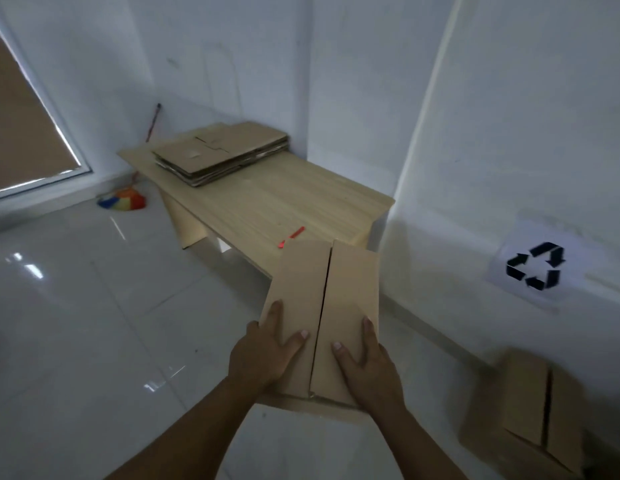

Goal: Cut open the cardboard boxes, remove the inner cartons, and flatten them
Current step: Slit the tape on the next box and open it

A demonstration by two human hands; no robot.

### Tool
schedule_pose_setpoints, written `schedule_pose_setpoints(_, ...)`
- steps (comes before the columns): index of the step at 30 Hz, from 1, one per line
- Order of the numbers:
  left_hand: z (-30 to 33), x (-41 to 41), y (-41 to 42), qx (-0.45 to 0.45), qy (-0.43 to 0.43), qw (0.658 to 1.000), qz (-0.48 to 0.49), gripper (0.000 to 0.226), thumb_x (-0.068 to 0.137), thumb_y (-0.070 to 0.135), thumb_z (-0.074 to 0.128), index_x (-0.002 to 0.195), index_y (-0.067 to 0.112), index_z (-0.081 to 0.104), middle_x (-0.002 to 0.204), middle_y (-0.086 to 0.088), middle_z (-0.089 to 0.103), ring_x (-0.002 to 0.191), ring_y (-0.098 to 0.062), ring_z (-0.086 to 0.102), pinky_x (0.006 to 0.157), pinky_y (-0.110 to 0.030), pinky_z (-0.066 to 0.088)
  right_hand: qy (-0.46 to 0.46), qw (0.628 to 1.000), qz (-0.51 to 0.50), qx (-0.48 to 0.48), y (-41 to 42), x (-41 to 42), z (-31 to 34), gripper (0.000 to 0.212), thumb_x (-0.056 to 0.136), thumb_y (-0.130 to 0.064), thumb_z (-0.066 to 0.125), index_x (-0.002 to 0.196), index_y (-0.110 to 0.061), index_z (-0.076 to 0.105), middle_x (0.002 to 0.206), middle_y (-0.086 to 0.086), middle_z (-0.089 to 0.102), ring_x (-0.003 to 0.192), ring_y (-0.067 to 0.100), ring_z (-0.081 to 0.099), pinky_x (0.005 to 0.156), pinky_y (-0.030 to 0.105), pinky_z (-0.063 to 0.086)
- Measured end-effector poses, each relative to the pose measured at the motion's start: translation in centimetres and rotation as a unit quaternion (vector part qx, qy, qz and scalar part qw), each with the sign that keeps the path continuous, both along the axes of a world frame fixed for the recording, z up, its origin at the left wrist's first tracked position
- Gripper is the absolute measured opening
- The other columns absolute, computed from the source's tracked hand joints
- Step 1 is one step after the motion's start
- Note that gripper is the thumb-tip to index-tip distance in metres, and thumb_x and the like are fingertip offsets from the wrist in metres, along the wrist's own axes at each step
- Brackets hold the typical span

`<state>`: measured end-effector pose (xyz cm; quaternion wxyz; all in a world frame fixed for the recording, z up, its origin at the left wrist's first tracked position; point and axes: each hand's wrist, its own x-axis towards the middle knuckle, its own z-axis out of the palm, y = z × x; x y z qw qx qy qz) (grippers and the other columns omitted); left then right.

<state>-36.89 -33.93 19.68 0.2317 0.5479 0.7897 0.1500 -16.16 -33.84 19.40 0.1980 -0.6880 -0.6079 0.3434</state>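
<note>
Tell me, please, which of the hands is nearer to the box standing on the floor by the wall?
The right hand. It grips the held box on the side facing the floor box; the left hand grips the far side.

You face white walls (353, 81) and a glossy white tiled floor (94, 323). A pale wooden tabletop (267, 199) stands against the wall; a recycling sign (535, 266) hangs to your right.
</note>
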Motion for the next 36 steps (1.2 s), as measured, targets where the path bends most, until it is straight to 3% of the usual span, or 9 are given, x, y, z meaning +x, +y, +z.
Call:
schedule_pose_setpoints(15,0.7,-17.7,12.2,0.027,0.002,1.0,0.013,0.09,0.081,0.087,0.033,0.154,0.045,0.001,0.134,-0.012,0.045,0.115,-0.032,0.056,0.092,-0.042,0.047,0.019,0.999,0.014,0.031,12.8,-17.6,1.4,0.088,0.087,-0.078,0.042,0.158,-0.041,0.005,0.157,0.003,0.036,0.137,0.027,0.043,0.105,0.042,0.039)
schedule_pose_setpoints(25,2.1,-24.8,27.5,0.02,0.012,1.0,-0.004,0.09,0.079,0.09,0.03,0.153,0.049,-0.002,0.142,-0.015,0.043,0.124,-0.035,0.051,0.101,-0.046,0.045,0.033,0.999,-0.01,0.031,27.6,-24.6,1.6,0.088,0.086,-0.079,0.042,0.157,-0.043,0.004,0.158,0.003,0.035,0.138,0.029,0.043,0.106,0.043,0.038)
schedule_pose_setpoints(29,3.4,-26.7,34.3,0.021,0.025,0.999,-0.033,0.089,0.079,0.089,0.03,0.153,0.049,-0.002,0.137,-0.014,0.046,0.119,-0.034,0.054,0.098,-0.045,0.047,0.038,0.998,-0.029,0.042,33.6,-26.5,1.6,0.09,0.083,-0.083,0.039,0.156,-0.045,0.002,0.161,0.003,0.031,0.142,0.028,0.039,0.11,0.046,0.038)
schedule_pose_setpoints(36,3.1,-28.7,44.0,0.012,0.01,0.997,-0.078,0.091,0.079,0.089,0.033,0.154,0.048,0.001,0.136,-0.013,0.047,0.118,-0.032,0.055,0.097,-0.043,0.046,0.037,0.996,-0.077,0.035,41.3,-28.4,1.5,0.089,0.085,-0.08,0.043,0.157,-0.044,0.005,0.156,0.001,0.038,0.134,0.028,0.047,0.105,0.043,0.041)
